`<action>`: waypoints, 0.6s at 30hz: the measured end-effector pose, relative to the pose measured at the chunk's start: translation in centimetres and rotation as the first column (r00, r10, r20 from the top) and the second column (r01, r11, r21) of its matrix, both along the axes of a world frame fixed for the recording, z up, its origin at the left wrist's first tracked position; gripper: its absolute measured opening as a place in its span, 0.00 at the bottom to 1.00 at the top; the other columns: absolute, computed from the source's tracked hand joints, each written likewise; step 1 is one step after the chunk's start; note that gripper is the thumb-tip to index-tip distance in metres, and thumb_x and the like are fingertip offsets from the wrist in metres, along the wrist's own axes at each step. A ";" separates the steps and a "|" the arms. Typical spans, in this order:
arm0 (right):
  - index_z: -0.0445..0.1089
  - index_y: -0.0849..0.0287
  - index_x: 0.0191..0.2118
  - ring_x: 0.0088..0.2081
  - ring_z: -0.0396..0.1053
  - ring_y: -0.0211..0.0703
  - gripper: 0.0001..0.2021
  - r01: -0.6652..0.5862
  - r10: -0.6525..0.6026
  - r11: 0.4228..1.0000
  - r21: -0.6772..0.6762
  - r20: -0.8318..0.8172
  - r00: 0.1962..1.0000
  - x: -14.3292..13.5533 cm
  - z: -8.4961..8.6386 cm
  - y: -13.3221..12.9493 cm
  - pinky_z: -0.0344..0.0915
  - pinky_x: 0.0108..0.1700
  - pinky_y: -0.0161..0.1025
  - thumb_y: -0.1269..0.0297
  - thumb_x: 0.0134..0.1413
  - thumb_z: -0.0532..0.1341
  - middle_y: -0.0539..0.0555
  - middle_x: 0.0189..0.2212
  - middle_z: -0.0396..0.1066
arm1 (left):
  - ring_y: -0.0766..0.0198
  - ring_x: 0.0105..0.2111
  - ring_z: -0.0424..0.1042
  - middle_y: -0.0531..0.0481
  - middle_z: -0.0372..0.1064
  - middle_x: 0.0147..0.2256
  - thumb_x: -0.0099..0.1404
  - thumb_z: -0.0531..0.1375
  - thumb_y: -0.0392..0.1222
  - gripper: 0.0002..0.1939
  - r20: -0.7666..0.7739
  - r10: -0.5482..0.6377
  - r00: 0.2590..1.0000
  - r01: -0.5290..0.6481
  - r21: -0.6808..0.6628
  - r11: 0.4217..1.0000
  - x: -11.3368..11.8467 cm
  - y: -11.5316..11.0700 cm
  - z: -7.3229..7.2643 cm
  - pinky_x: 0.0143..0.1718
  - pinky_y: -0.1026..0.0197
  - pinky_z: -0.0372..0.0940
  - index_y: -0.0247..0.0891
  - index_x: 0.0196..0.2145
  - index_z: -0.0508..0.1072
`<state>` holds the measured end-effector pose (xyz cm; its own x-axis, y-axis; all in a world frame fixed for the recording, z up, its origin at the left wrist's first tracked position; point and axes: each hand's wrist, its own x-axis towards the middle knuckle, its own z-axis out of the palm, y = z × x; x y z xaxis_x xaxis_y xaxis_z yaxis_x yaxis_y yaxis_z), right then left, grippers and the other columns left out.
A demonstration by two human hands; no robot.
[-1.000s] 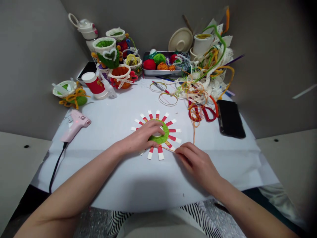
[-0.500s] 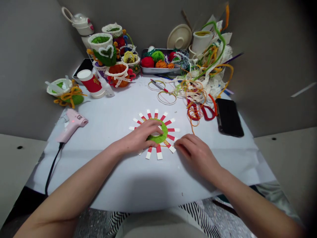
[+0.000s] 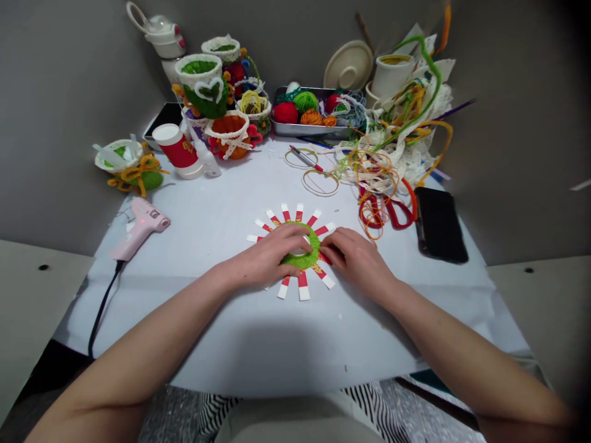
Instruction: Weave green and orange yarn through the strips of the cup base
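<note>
Single view, head-worn. Camera sits above the near edge of the desk [image 3: 207, 332], facing forward and down; both forearms enter from the bottom corners. Hands at mid-range, back wall [image 3: 286, 37] farther off. Wearer's lap [image 3: 300, 418] at bottom edge.

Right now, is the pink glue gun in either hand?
No, the pink glue gun lies on the table, apart from both the left hand and the right hand.
</note>
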<state>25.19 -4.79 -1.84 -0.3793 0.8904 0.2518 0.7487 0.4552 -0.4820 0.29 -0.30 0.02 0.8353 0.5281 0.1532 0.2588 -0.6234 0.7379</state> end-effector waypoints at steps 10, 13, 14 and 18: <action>0.72 0.57 0.40 0.37 0.70 0.47 0.08 -0.085 0.086 0.996 0.011 -0.020 0.996 0.0 0.5 -0.8 0.66 0.41 0.43 0.64 0.73 0.58 0.56 0.35 0.74 | 0.52 0.64 0.66 0.41 0.69 0.61 0.71 0.58 0.30 0.14 -0.022 -0.071 0.997 0.071 0.007 0.997 -0.2 1.2 0.4 0.65 0.43 0.63 0.43 0.50 0.75; 0.73 0.57 0.44 0.38 0.71 0.47 0.08 -0.116 0.115 0.993 0.000 -0.033 0.993 -0.3 0.8 -1.5 0.67 0.41 0.43 0.64 0.74 0.57 0.57 0.37 0.75 | 0.52 0.66 0.65 0.46 0.72 0.60 0.70 0.57 0.29 0.20 -0.110 -0.112 0.988 0.113 -0.003 0.994 -0.3 2.4 1.4 0.68 0.40 0.58 0.46 0.55 0.74; 0.74 0.57 0.45 0.39 0.71 0.47 0.08 -0.122 0.122 0.992 -0.005 -0.037 0.992 -0.4 0.9 -1.7 0.68 0.41 0.44 0.64 0.74 0.57 0.57 0.37 0.75 | 0.51 0.66 0.64 0.47 0.72 0.60 0.70 0.57 0.30 0.20 -0.141 -0.115 0.983 0.115 -0.008 0.993 -0.3 2.7 1.8 0.68 0.40 0.58 0.48 0.56 0.74; 0.74 0.57 0.44 0.39 0.72 0.48 0.09 -0.144 0.144 0.990 0.001 -0.027 0.989 -0.7 0.7 -2.1 0.68 0.42 0.45 0.64 0.74 0.56 0.57 0.37 0.75 | 0.53 0.66 0.65 0.44 0.71 0.62 0.69 0.55 0.27 0.20 -0.125 -0.211 0.970 0.207 -0.042 0.977 -0.4 2.9 2.5 0.68 0.43 0.61 0.44 0.52 0.75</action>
<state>24.51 -6.85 -1.13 -0.4966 0.8271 0.2631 0.6619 0.5570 -0.5017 -0.15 2.60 2.50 0.9392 0.3425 0.0258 0.2182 -0.6530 0.7252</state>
